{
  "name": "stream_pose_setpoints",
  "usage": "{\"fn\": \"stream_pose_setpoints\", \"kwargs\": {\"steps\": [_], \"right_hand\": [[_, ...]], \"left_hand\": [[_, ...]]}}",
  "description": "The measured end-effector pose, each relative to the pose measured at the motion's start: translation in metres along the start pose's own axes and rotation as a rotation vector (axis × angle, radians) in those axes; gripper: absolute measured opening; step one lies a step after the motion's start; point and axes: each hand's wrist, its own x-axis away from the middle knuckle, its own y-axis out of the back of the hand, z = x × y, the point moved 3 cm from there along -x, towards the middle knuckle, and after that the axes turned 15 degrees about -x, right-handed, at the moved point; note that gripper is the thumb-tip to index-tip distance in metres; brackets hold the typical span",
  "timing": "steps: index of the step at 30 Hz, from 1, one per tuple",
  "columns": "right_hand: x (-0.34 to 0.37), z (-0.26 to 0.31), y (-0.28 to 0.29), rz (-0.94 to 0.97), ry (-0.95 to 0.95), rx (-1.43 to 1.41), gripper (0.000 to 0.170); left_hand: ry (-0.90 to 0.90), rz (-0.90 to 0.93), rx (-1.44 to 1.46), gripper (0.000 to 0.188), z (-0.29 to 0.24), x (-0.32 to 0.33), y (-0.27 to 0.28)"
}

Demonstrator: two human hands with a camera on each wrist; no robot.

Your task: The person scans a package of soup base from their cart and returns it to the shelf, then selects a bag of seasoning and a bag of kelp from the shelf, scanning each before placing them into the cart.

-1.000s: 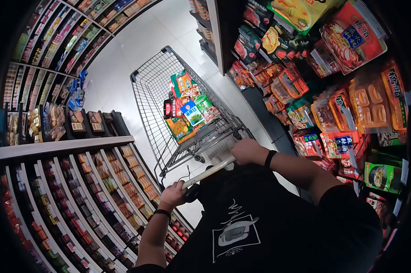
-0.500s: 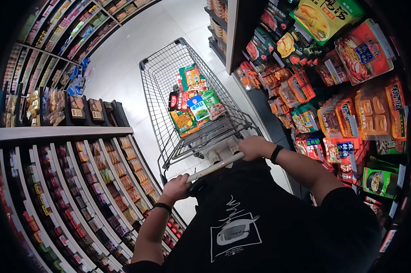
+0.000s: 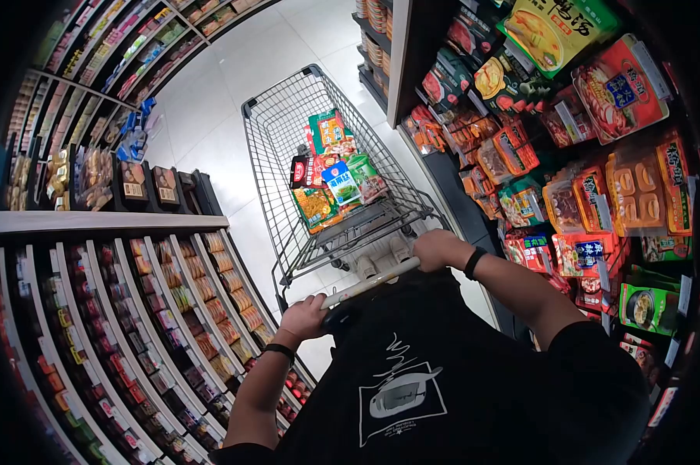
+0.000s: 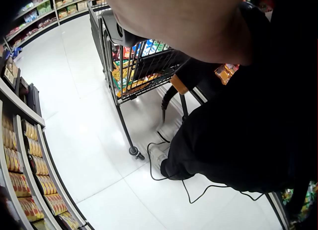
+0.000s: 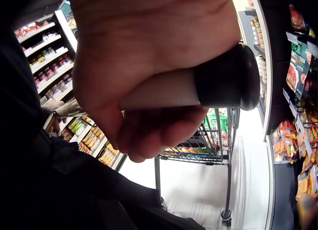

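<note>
A wire shopping cart stands in front of the person, several colourful food packages inside, among them a blue-and-white pack and a green pack. My left hand grips the left end of the light cart handle. My right hand holds its right end. In the right wrist view the fingers of my right hand curl round the handle beside its black end cap. The left wrist view shows part of the left hand or arm across the top; its fingers are hidden there.
Hanging food packs line the right side, close to the right arm. Slanted shelves of small packages run along the left, with a shelf ledge above. Pale tiled floor lies ahead. A cable shows near the feet.
The cart and its packages appear slightly further right in the head view, and both shoes have come into sight below the basket. Both hands have kept their grip on the handle.
</note>
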Motion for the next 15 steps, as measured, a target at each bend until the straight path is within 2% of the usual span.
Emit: {"fn": "stream_pose_setpoints", "kwargs": {"steps": [8, 15], "right_hand": [[-0.001, -0.003, -0.001, 0.006, -0.011, 0.012, 0.028], [-0.002, -0.009, -0.006, -0.017, 0.027, 0.010, 0.027]], "left_hand": [[0.018, 0.076, 0.027, 0.026, -0.001, -0.004, 0.011], [0.014, 0.049, 0.018, 0.026, -0.004, -0.005, 0.008]]}}
